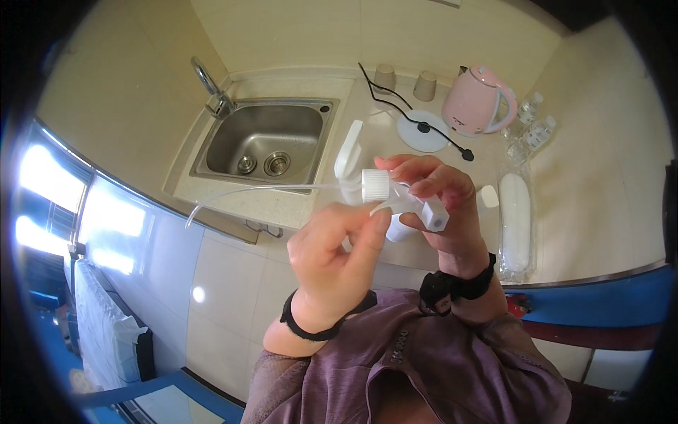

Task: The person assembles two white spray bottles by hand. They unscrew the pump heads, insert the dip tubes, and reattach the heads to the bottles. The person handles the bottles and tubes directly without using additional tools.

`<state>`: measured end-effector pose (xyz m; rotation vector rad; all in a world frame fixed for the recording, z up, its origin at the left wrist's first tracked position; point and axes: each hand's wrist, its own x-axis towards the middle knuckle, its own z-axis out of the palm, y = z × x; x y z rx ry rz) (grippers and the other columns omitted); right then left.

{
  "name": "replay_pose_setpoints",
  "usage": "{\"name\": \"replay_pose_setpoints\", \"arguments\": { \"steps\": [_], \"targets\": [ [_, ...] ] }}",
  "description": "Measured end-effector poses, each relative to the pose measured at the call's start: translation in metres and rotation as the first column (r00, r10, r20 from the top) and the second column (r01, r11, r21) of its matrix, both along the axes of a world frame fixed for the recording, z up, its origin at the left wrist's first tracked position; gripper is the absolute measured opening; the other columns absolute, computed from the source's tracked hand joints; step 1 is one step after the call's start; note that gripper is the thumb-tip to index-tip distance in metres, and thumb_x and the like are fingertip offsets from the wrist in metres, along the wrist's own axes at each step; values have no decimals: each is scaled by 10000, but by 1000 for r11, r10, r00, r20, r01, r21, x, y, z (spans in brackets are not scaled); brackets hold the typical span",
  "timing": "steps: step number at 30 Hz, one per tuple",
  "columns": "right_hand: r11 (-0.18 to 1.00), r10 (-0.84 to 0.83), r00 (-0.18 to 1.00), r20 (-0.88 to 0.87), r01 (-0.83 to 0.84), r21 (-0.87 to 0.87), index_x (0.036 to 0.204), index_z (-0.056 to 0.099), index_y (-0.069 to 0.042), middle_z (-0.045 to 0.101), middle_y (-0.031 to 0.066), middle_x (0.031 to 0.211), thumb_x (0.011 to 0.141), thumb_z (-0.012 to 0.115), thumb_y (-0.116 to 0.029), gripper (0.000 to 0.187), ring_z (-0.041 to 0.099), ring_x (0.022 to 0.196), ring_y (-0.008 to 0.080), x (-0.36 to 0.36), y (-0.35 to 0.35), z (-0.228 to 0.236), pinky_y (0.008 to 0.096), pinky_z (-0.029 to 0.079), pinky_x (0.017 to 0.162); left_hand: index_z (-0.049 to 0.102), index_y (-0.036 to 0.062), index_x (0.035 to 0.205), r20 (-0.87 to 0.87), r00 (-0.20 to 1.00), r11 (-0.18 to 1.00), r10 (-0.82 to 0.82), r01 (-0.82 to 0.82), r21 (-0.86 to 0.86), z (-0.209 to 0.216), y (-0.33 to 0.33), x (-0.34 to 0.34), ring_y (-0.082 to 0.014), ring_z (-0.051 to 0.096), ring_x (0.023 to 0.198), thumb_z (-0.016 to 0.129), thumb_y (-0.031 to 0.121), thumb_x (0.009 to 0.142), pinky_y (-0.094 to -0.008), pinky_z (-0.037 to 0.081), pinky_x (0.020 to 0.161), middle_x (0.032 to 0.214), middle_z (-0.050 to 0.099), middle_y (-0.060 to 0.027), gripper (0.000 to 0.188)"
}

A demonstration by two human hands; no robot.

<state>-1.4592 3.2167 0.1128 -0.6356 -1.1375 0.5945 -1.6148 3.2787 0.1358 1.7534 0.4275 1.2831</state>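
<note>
A white trigger spray head (431, 213) is held in front of me over the counter edge. It has a ribbed screw collar (376, 186), and a long clear dip tube (261, 188) curves away to the left. My right hand (441, 185) grips its body with thumb and fingers. Just below the collar, my left hand (337, 251) pinches the thin trigger lever between thumb and finger. Behind the collar stands a white piece with an upright handle-like arm (347, 157), partly covered. A white cylinder (400, 229) shows behind my hands, most of it hidden.
A steel sink (261, 134) with a faucet (212, 88) lies at the left. Farther right are a pink kettle (472, 100), its white base (413, 136) with black cord, two cups (425, 85), clear bottles (531, 138) and a wrapped white cup stack (515, 222).
</note>
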Motion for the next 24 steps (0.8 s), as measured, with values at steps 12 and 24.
{"name": "replay_pose_setpoints", "arguments": {
  "steps": [12, 24],
  "targets": [
    [1000, -5, 995, 98, 6, -12, 893, 612, -114, 638, 101, 1074, 696, 782, 52, 308, 556, 1154, 307, -8, -5, 3, 635, 371, 1043, 658, 25, 812, 24, 997, 971, 79, -83, 222, 6, -6, -11, -105, 483, 471, 752, 15, 776, -241, 376, 455, 620, 559, -31, 101],
    [999, 16, 995, 96, -12, -46, 891, 618, -108, 642, 103, 1070, 692, 792, 36, 301, 571, 1134, 311, -17, -2, -1, 624, 381, 1041, 633, 56, 764, 1, 995, 965, 104, -102, 241, 4, -10, -21, -151, 489, 471, 754, 16, 759, -269, 372, 447, 592, 533, -41, 129]
  ]
}}
